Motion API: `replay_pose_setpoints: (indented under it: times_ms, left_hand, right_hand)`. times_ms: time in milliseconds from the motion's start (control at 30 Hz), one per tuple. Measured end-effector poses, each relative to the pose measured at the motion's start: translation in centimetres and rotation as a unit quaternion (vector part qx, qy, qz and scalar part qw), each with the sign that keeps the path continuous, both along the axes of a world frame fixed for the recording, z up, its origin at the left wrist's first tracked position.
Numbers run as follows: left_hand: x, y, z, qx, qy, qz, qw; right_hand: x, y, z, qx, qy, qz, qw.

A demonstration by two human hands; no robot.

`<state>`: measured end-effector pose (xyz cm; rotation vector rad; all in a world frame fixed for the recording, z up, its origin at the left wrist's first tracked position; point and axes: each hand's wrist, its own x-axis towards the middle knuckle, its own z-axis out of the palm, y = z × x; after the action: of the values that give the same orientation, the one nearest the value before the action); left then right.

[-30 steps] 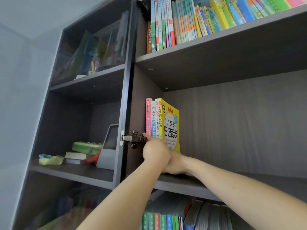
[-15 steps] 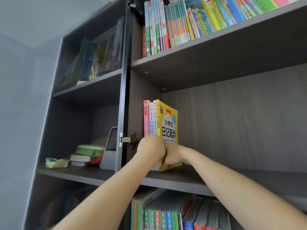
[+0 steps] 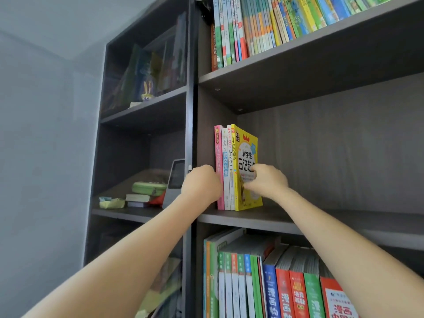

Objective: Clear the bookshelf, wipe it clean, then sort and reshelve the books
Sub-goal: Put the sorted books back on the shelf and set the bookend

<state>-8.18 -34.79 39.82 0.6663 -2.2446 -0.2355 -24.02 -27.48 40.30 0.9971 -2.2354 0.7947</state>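
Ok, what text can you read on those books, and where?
"小学生 日记起": yellow book cover; last character behind right hand.
"小学生 作文大全": white-and-blue spine.
"8岁": white spine; rest blurred.
"漫画": lower-shelf spines.
Pink spine, top-shelf spines: too blurred.

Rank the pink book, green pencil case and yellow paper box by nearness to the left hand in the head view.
1. Pink book, against the left hand, same shelf.
2. Green pencil case, left compartment.
3. Yellow paper box, farther left.
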Motion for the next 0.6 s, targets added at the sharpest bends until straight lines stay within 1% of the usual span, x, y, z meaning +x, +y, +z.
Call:
replay_pose_setpoints:
  times_ms: [33,100,167,200,267,333,400,467,533,600]
  left_hand:
    - [0.9,0.2,-0.3,-0.015,-0.005,0.005,1.000]
    - [3.1,1.0,-0.6,-0.030,0.015,0.010,0.999]
    - [5.6,2.0,-1.3,-0.024,0.052,0.011,0.998]
    - [7.0,2.7,-1.7,-0.028,0.070,0.013,0.997]
    - [9.9,4.0,-3.0,-0.007,0.119,-0.006,0.993]
    - [12.8,5.5,-4.5,0.001,0.158,-0.019,0.987]
    - [16.2,7.4,-6.7,0.001,0.173,-0.015,0.985]
    - [19.6,9.4,-8.9,0.001,0.177,-0.008,0.984]
    - [23.1,11.1,-11.1,0.009,0.172,0.009,0.985]
    - [27.4,12.2,-13.7,0.037,0.182,0.035,0.982]
  right_hand:
    - [1.3,1.0,-0.8,-0.047,0.052,-0.005,0.998]
    - [4.1,3.2,-2.5,-0.124,0.129,-0.003,0.984]
    - [6.5,5.5,-4.8,-0.144,0.186,0.020,0.972]
    - [7.5,6.5,-6.0,-0.153,0.209,0.045,0.965]
    - [9.9,8.2,-8.3,-0.166,0.241,0.101,0.951]
    - [12.4,9.2,-10.7,-0.151,0.253,0.163,0.941]
    - [15.4,9.7,-13.5,-0.120,0.270,0.222,0.929]
    - [18.5,9.8,-15.8,-0.092,0.316,0.257,0.908]
    - [21.8,9.7,-18.0,-0.070,0.344,0.309,0.884]
    - [25.7,9.6,-20.2,-0.059,0.334,0.377,0.862]
